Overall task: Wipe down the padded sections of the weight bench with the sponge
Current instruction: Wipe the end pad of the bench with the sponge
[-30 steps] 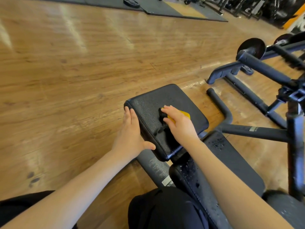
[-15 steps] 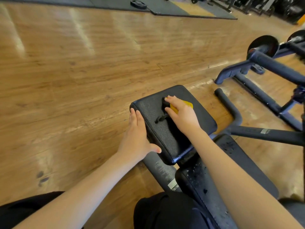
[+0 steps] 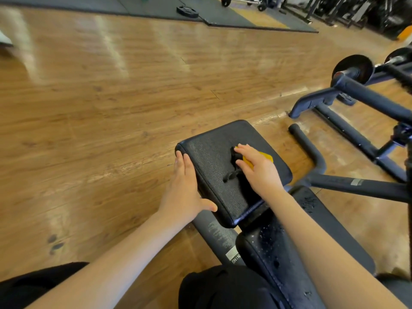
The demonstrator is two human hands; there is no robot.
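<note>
Right hand (image 3: 259,167) lies palm-down on the yellow sponge (image 3: 266,157), fingers spread flat over it and pressing rather than wrapped round it, so the grip is apart; flat pressure likely gives the sponge full contact for wiping. Sponge sits on top of the black head pad (image 3: 214,161), toward its far right part, only a yellow edge showing past the fingers. Dark scrub layer or strap bit (image 3: 231,173) pokes out left of the hand, can't tell which. Left hand (image 3: 184,192) rests straight-fingered along the pad's left side wall, thumb hooked over the near corner, holding nothing; judged as bracing so the pad does not swing or shift under the wiping push. Head pad looks dimpled with wet sheen, and the longer seat pad (image 3: 267,246) nearer the person carries water droplets, so it probably got wetted already or is waiting for a pass. Person straddles the bench, dark clothing at bottom edge, which puts both arms square over the pad. Bench frame tube (image 3: 356,188) runs off right, wood floor (image 3: 111,108) all around, weight plate (image 3: 187,11) on the mat far back. Step in hand: wiping the head pad top; sides and seat pad likely remain.
</note>
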